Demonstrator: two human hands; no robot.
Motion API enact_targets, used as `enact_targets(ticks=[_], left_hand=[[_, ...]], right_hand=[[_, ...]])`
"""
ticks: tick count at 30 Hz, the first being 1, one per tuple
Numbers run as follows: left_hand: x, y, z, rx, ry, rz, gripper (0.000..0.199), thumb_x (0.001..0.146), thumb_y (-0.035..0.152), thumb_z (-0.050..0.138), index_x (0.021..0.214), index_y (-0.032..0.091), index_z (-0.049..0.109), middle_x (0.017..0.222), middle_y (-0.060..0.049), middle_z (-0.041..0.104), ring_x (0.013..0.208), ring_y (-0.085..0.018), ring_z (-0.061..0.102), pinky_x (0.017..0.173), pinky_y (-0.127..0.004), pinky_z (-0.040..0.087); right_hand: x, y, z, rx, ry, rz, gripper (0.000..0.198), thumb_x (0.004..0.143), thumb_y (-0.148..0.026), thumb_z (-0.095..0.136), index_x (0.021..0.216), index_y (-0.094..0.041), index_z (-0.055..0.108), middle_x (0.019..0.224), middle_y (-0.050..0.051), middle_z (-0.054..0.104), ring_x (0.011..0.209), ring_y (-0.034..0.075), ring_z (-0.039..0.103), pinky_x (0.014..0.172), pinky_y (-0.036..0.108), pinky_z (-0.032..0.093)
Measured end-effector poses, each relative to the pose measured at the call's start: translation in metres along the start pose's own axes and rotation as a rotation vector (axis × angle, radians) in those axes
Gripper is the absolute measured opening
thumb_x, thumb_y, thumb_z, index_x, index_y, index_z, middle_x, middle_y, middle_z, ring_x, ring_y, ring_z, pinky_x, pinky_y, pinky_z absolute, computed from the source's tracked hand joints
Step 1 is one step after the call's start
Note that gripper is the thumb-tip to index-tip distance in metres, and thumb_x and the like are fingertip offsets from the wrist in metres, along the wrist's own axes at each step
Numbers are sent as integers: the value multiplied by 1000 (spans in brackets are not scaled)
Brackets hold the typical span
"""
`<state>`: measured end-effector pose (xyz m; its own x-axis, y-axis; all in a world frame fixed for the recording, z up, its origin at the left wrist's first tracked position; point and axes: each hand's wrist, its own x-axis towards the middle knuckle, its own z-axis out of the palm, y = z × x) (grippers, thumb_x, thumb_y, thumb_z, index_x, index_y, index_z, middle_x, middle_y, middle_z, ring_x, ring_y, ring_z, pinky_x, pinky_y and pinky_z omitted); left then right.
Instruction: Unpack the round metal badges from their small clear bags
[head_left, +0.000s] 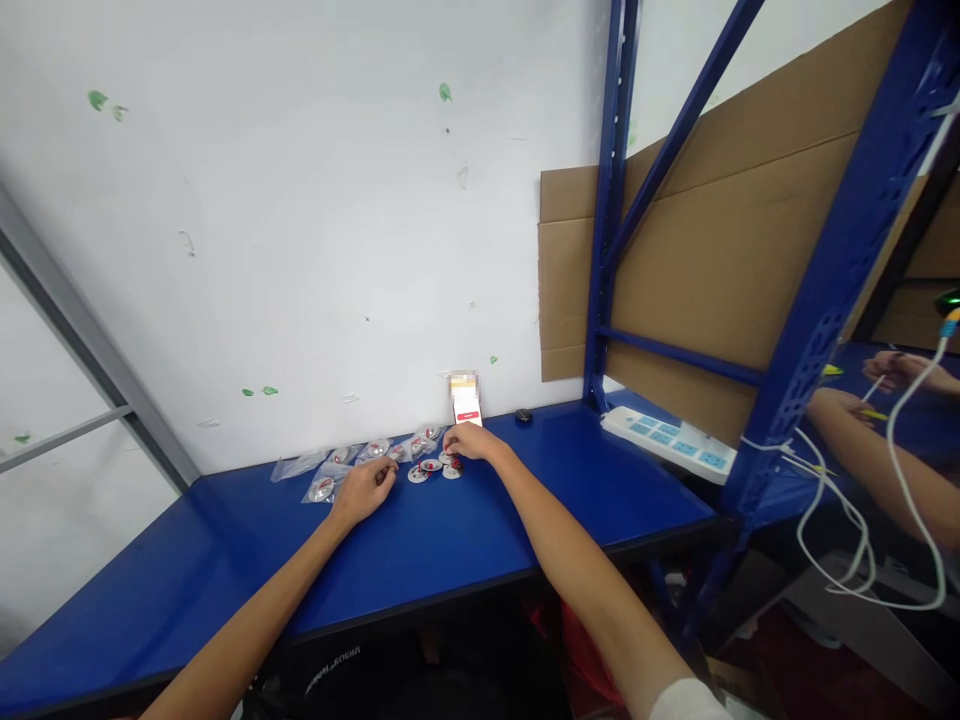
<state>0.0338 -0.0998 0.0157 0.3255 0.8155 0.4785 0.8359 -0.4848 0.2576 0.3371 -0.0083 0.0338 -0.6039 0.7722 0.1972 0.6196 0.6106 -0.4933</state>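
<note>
My left hand [365, 488] rests at the back of the blue table, fingers curled together. Whatever it may hold is hidden. Beside it lie several clear plastic bags [321, 489] with round, shiny badge-like pieces inside. To its right, my right hand [469, 440] reaches down with fingertips pinched over a small pile of loose round white-and-red pieces [418, 474]. What sits between those fingertips is too small to make out. Just behind my right hand, a phone [466, 408] with a lit screen leans on the wall.
The blue table [420, 550] runs along a white wall. A small black object [523, 415] lies near its back edge. On the right are a white power strip [667, 443], a blue metal frame [817, 250], cardboard sheets and hanging white cables. Another person's hands [892, 372] work beyond the frame.
</note>
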Motion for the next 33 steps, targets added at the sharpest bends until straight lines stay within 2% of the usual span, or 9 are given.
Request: enact_targets(ticks=[6,10,16,21,26,33], left_hand=[[0,-1,0,-2,-1,10,23,98,31,50,101,24,72,80,-2,73,70,-21,66,71,-32,45],[0,-1,1,-2,-4,15,23,98,31,50,101,24,71,80,-1,73,70,-21,66,71,-32,45],[0,1,0,-6,1,5,22,96,31,51,101,24,71,80,-1,73,71,-21,66,71,-32,45],[1,1,0,0,-1,5,23,97,32,51,101,24,72,79,-1,72,70,-21,66,71,-33,45],[1,-1,1,20,4,8,23,98,33,50,101,24,72,78,-1,72,69,-21,66,70,-32,45],[1,1,0,17,-2,-6,24,97,32,50,101,24,72,78,-1,72,70,-21,66,70,-32,45]], right_hand=[[6,2,9,-22,-5,41,12,96,-16,67,101,-18,78,102,7,79,90,18,71,72,22,45],[10,3,14,-33,-29,52,12,98,-17,65,97,-16,77,100,8,78,86,19,70,71,23,45],[9,1,13,-9,-54,51,15,99,-14,62,99,-16,77,93,6,78,81,16,69,70,22,45],[7,-1,9,15,-33,58,13,98,-15,63,97,-17,76,94,6,78,83,16,68,71,22,44],[7,1,8,38,-22,59,23,96,-6,56,94,-17,76,96,5,78,84,15,68,73,21,45],[7,5,7,86,-38,74,30,90,-1,55,101,-18,77,98,4,78,87,15,70,74,19,48]])
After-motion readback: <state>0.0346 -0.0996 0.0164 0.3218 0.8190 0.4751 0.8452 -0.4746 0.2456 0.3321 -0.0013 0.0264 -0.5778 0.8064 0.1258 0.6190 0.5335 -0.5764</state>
